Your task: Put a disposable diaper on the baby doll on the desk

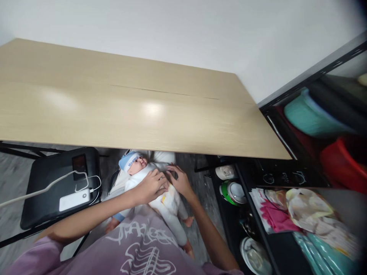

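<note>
A baby doll (pixel 136 173) in white clothing and a blue-and-white cap (pixel 129 160) lies face up across my lap, its head toward the table. My left hand (pixel 155 186) rests over the doll's chest with its fingers bent against the white clothing; the fingertips are partly hidden. Beside it, at the doll's arm on the right, is my right hand (pixel 180 180), thumb and fingers apart with a gap between them. White fabric with a yellow print (pixel 171 200) wraps the doll's hips below my hands. Its bare feet show past the trouser legs.
A wooden table (pixel 137 122) spans the space ahead, its near edge just beyond the doll's head. On the left, a black stool (pixel 43 191) carries a white power bank (pixel 74 200) with cables. Black shelving (pixel 258 225) on the right holds cloths, plastic bags, containers and tubs.
</note>
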A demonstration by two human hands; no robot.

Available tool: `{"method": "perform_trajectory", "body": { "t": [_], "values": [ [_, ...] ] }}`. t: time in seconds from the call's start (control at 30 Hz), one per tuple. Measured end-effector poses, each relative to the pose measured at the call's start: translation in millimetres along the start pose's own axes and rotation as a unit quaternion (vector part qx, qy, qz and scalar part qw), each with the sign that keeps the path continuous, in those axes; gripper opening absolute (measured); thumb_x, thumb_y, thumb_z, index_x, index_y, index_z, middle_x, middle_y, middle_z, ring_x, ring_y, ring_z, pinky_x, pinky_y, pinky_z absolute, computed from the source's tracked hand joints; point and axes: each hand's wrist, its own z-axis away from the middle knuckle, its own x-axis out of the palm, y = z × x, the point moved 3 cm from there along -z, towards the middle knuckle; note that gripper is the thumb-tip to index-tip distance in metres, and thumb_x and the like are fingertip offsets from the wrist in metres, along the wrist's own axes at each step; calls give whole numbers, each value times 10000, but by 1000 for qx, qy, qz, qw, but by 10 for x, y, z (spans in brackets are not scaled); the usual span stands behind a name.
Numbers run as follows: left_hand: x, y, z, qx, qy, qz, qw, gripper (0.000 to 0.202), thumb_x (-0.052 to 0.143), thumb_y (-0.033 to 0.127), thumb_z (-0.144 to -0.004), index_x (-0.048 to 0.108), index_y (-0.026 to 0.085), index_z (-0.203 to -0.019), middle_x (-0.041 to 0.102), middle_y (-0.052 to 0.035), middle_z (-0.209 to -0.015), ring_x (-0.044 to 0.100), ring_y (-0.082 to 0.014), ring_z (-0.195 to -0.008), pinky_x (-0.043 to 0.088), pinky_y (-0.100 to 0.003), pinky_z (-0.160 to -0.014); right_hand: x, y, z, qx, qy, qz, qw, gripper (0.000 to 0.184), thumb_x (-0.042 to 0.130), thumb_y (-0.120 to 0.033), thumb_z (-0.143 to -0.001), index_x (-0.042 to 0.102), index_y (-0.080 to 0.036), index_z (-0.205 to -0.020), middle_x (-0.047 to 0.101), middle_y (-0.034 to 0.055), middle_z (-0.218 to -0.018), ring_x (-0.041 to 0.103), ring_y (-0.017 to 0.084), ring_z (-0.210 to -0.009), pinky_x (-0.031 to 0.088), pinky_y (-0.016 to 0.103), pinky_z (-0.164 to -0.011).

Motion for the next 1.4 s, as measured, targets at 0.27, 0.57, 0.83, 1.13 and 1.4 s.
{"method": "perform_trajectory", "body": {
  "t": [0.27, 0.57, 0.83, 1.13, 1.4],
  "values": [
    [-20, 30, 213, -15, 12, -22, 1000, 244, 558, 408, -1207, 677, 195, -1192, 734, -101, -1181, 598, -289, -1080, 463, -430, -932, 11, -498, 232, -113, -167, -52, 978, 378, 509, -173, -1117, 763, -250, -1387, 733, 130, -1457, 706, 257, -1375, 564, 441, -1229],
    [96, -25, -57, -28, -22, -91, 995, 160, 718, 329, -1116, 702, 176, -1161, 713, -134, -1239, 592, -317, -1136, 426, -443, -929, 2, -387, 209, -95, -125, -30, 987, 264, 567, -155, -1036, 753, -227, -1209, 731, 102, -1222, 710, 248, -1142, 589, 392, -1053],
    [-405, 462, 487, -44, -22, -16, 999, 143, 524, 247, -1184, 662, 230, -1148, 763, -79, -1104, 655, -291, -1045, 402, -447, -972, -207, -616, 349, -30, -163, -15, 986, 325, 552, -422, -1169, 798, -244, -1054, 804, 56, -1016, 725, 253, -981, 533, 368, -928],
    [153, 307, -109, -21, -124, -69, 990, 329, 646, 472, -1139, 753, 173, -1224, 771, -51, -811, 733, -266, -788, 463, -478, -1073, -576, -297, 1075, 183, -275, 27, 943, 456, 535, -571, -1121, 823, -233, -1019, 781, 33, -746, 722, 241, -681, 442, 309, -680],
    [904, 173, -1088, -17, -296, -145, 944, 303, 1011, 391, -736, 819, 173, -825, 836, -164, -938, 769, -389, -1088, 546, -504, -1038, -116, 156, 1407, 224, -163, 52, 959, 379, 632, -585, -923, 720, -253, -763, 732, 45, -694, 652, 240, -675, 380, 323, -651]
  ]
}}
